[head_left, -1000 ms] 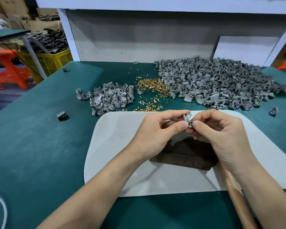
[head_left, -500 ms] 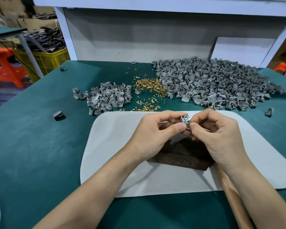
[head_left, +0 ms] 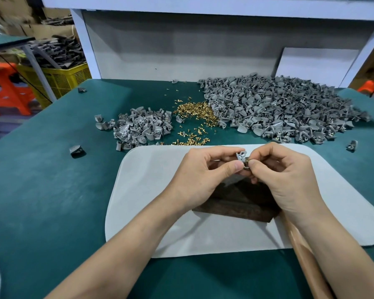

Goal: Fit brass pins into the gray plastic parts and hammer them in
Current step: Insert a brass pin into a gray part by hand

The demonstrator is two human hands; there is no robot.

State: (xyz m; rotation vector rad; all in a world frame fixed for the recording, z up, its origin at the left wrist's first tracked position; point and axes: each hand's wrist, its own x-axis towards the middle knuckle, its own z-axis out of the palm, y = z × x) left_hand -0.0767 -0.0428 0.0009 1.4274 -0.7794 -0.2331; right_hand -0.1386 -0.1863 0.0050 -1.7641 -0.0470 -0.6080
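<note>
A: Head camera, where's the gray plastic part?
B: I see my left hand fingers clamped on it above the wooden block; right hand fingers pinch a brass pin against it.

**Two heaps of parts, one pile of pins**

Two hands are in view, the left hand and the right hand, with one gray part pinched between them. The bench carries two heaps of gray parts, a large heap and a small heap, and one pile of brass pins, all too many to count. Four stray parts lie clear of the heaps. There is one white mat, one wooden block and one wooden handle.
</note>
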